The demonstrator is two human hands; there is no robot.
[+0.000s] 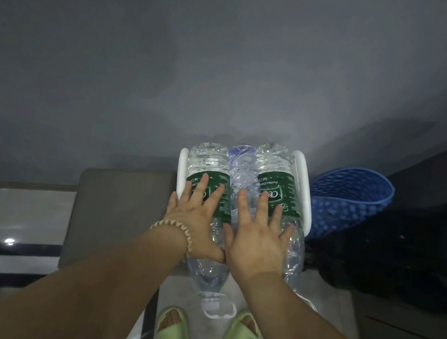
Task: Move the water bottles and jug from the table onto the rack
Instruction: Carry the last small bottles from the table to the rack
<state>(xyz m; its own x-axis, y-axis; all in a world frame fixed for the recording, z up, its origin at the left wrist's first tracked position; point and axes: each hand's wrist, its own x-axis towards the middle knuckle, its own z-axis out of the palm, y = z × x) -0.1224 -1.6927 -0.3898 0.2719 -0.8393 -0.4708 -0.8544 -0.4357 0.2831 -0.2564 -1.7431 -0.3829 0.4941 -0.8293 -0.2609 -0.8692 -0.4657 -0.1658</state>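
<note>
From the head view, two green-labelled bottles (206, 184) and a slimmer clear bottle (242, 177) lay side by side on the white rack (303, 184). The left hand (197, 222) and right hand (259, 237) pressed flat on them, fingers spread, gripping nothing.

Green-labelled clear bottles (207, 173), white rack (303, 184), seemingly studded blue basket (352, 200)

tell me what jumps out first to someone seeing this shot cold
Two spread hands, the left hand and the right hand, press flat on clear water bottles lying side by side in a white rack at centre. Two have a green label, with a slimmer bluish bottle between them. Right of the rack is a blue basket; pale green sandals show below.
</note>
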